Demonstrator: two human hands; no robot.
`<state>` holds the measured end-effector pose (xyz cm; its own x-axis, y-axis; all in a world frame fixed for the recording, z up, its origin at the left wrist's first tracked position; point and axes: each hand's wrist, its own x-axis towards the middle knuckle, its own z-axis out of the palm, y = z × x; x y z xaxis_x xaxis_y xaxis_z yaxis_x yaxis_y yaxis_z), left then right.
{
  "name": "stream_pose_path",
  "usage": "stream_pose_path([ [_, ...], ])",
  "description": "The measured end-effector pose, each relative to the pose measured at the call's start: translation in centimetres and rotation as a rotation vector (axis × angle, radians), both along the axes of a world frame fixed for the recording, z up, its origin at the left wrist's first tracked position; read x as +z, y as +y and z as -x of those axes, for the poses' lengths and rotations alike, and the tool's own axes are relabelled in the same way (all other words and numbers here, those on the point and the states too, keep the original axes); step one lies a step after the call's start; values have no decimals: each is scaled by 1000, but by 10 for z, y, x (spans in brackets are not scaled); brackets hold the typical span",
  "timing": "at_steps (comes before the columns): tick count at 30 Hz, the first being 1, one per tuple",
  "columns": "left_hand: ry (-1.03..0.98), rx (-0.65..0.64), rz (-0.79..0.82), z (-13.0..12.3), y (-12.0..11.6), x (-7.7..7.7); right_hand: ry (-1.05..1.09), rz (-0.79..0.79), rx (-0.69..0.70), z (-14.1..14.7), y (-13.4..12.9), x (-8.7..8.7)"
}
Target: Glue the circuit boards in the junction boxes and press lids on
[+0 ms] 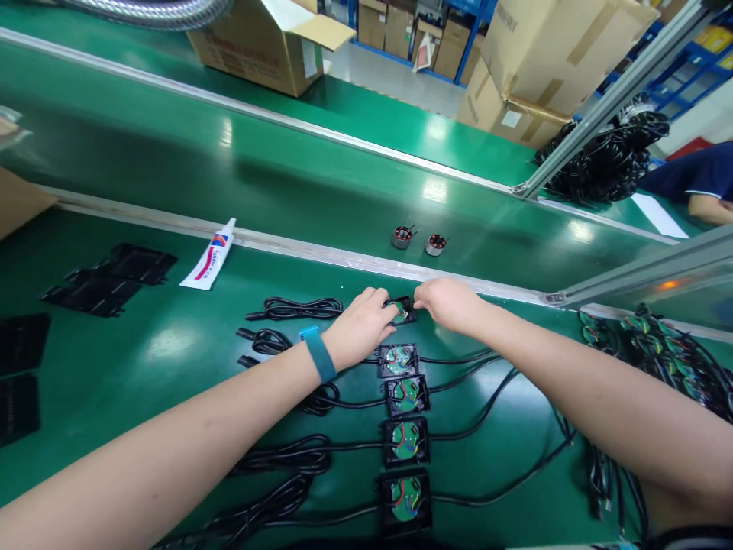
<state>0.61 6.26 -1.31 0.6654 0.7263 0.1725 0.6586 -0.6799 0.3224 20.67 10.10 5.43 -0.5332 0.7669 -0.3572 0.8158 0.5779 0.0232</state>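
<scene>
At the far end of a column of black plastic housings, my left hand [363,325], with a teal band on its wrist, grips the left side of a small black housing [408,312] that has a green circuit board inside. My right hand [450,302] is closed at the housing's right edge; its fingertips are curled away, so what they pinch is hidden. Nearer to me lie several similar open housings, among them one with a green board and coloured wires [405,441]. Black cables [349,445] run out of both their sides, some bundled at the left.
A white glue tube [209,260] and flat black plastic covers [114,279] lie at left. Two copper-wound coils [435,244] stand beyond the metal rail [321,248]. Wired boards [658,344] are piled at right. Cardboard boxes [257,46] and a person's arm [707,206] are further back.
</scene>
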Motion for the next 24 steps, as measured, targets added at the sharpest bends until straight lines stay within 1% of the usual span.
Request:
stream_pose_path([
  [2, -5, 3, 1, 0, -1, -1, 89, 85, -75, -6, 7, -5],
  [6, -18, 8, -5, -1, -2, -1, 293, 316, -195, -16, 13, -12],
  [8, -11, 4, -16, -1, -3, -1, 354, 377, -216, -19, 13, -15],
  [9, -7, 2, -21, 0, -3, -1, 360, 382, -205, -20, 13, -16],
  [11, 0, -1, -25, 0, -4, -1, 323, 316, -131, -21, 13, -17],
  [14, -9, 0, -20, 0, -3, -2, 221, 92, 28, -20, 13, -19],
  [16, -34, 4, -21, 0, -3, -4, 186, 14, 78, -19, 11, -20],
  [19, -72, 2, -21, 0, -2, -5, 198, 11, 66, -19, 6, -21],
  [24, -98, -13, 10, 0, -2, -2, 351, -149, -3, -20, -3, -21],
])
